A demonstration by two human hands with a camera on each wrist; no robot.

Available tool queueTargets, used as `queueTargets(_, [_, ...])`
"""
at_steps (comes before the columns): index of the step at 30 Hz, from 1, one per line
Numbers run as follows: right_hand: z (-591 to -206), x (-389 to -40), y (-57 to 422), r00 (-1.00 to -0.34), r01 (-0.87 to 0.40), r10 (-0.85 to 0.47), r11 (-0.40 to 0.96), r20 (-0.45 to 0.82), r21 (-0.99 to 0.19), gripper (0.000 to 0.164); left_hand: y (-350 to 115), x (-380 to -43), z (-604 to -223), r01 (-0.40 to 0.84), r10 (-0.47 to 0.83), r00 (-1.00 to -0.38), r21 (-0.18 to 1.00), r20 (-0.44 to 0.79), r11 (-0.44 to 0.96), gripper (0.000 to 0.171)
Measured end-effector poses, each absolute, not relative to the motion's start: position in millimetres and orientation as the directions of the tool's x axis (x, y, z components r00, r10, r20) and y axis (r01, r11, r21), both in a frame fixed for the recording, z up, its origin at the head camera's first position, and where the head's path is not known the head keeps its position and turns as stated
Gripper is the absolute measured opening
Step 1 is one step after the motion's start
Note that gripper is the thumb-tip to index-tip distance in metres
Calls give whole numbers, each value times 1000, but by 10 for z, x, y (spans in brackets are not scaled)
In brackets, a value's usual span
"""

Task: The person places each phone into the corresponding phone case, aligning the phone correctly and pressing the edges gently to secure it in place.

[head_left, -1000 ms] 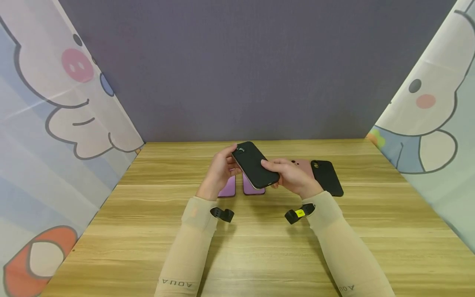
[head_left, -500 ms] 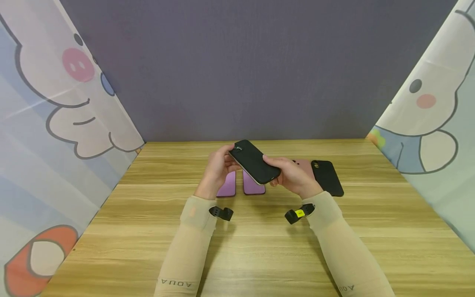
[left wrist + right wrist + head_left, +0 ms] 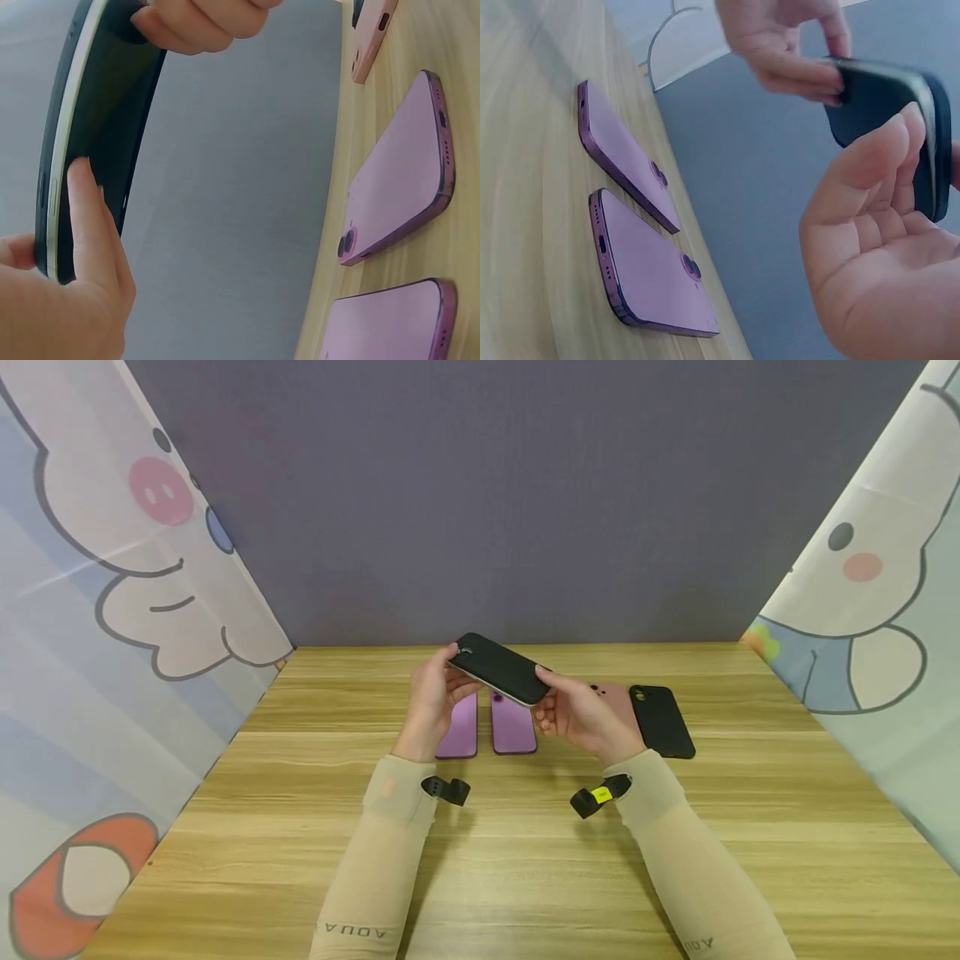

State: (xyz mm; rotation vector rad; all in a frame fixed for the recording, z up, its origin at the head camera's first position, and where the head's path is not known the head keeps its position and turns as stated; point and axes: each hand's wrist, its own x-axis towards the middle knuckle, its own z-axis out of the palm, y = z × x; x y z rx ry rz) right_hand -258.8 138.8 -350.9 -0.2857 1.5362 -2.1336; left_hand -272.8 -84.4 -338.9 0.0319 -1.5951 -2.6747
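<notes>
A light-edged phone [image 3: 63, 157] with a black phone case [image 3: 501, 668] over its back is held above the table between both hands. Its dark screen side faces down, as the left wrist view shows. My left hand [image 3: 432, 700] pinches the camera end, thumb on the edge and fingers underneath. At the other end, my right hand [image 3: 588, 718] grips the lower corner with its thumb on the case's back. Beneath the hands lie two purple phones, one [image 3: 514, 728] near the middle and one [image 3: 461, 728] partly covered by the left hand.
On the wooden table [image 3: 510, 877] to the right lie a pink phone case [image 3: 617, 700], partly behind the right hand, and another black phone case [image 3: 663, 722]. A grey panel [image 3: 480, 510] stands at the back, with printed cartoon curtains [image 3: 67, 635] on both sides.
Both hands have lifted the cased phone slightly and tilted it flatter, its camera end moving left and away. More of the middle purple phone now shows.
</notes>
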Motion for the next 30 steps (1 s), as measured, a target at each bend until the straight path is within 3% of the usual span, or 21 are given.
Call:
queueTargets(8, [-3506, -2587, 1363, -836, 294, -531, -222, -137, -930, 52, -816, -2742, -3417, 26, -65, -998, 852, -9, -523, 24])
queueTargets(16, [-3483, -2568, 1355, -924, 209, -356, -160, -141, -965, 53, -763, -2732, -3437, 26, -16, -1000, 856, 21, -516, 25])
queueTargets(25, [-3511, -2619, 1455, -977, 190, -123, -136, -173, -972, 53, -776, -2728, -3415, -63, 100, -994, 981, -45, -182, 34])
queueTargets(30, [-3508, -2624, 1469, -984, 160, -93, -71, -153, -985, 54, -782, -2734, -3430, -61, 119, -992, 985, -42, -161, 30])
